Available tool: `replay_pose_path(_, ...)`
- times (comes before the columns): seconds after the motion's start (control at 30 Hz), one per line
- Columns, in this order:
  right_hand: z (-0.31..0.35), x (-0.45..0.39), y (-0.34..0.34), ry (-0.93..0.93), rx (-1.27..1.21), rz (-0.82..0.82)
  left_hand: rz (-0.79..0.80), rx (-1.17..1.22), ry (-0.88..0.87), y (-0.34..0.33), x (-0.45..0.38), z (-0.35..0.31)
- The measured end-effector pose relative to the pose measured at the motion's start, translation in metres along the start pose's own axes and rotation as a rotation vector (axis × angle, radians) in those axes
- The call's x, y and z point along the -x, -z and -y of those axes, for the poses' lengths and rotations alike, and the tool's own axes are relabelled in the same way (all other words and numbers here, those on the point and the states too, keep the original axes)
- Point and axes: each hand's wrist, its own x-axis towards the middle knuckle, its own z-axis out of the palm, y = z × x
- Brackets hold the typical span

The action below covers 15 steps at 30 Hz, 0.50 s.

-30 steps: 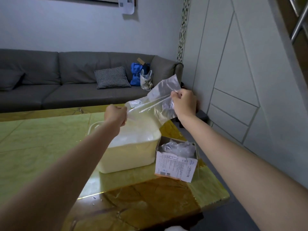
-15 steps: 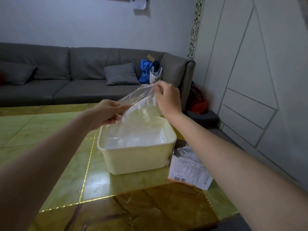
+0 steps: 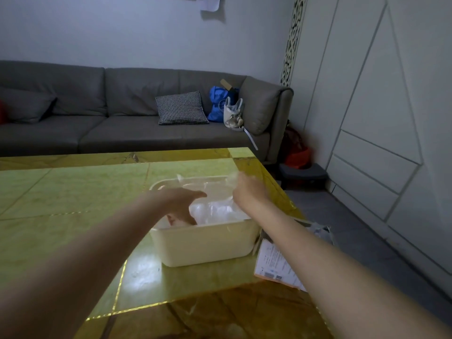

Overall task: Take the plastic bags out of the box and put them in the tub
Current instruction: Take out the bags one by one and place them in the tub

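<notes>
On the far left a grey sofa (image 3: 97, 113) runs along the wall behind the yellow-green counter (image 3: 61, 204), with a checked cushion (image 3: 181, 108) and a blue bag (image 3: 217, 104) towards its right end.

The left hand (image 3: 181, 204) reaches down into the cream tub (image 3: 203, 243), fingers extended and spread, pressing on the clear plastic bags (image 3: 215, 211) heaped inside; it does not appear to grip anything. The tub stands on the counter near its right edge, and the bags fill much of it, one sheet rising to the far rim.

The right hand (image 3: 247, 192) sits over the tub's right side, its back to the camera. A bit of clear film shows at its fingertips by the far right corner, but whether it pinches that film or merely touches it cannot be told.

Just right of the tub, touching or nearly so, lies the box (image 3: 278, 263), a labelled flap hanging towards the viewer; its inside is mostly hidden behind the right forearm.

The step in hand looks like settling a bag into the tub. Next, the right hand would need to let go and reach back into the box, provided more bags remain there, while the left holds the springy pile down.
</notes>
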Motion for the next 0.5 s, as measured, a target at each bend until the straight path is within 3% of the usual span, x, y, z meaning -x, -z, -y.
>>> replay_pose_path(0.1, 0.004, -0.003, 0.020, 0.222, 0.223, -0.097, 0.034, -0.043, 0.015, -0.002, -0.015, 0.001)
replay_pose_path(0.17, 0.006, -0.005, 0.026, 0.356, 0.185, 0.048, 0.054, -0.070, 0.012, -0.003, -0.024, 0.000)
replay_pose_path(0.23, 0.008, -0.001, 0.023, 0.329, 0.170, 0.374, 0.069, -0.075, 0.021, -0.005, -0.029, -0.002)
replay_pose_path(0.3, 0.009, 0.001, 0.012, 0.273, 0.326, 0.570, 0.097, -0.070, 0.048, -0.008, -0.033, -0.002)
replay_pose_path(0.5, 0.007, -0.008, -0.015, 0.170, 0.335, 0.676, 0.249, 0.072, 0.140, -0.014, -0.036, 0.008)
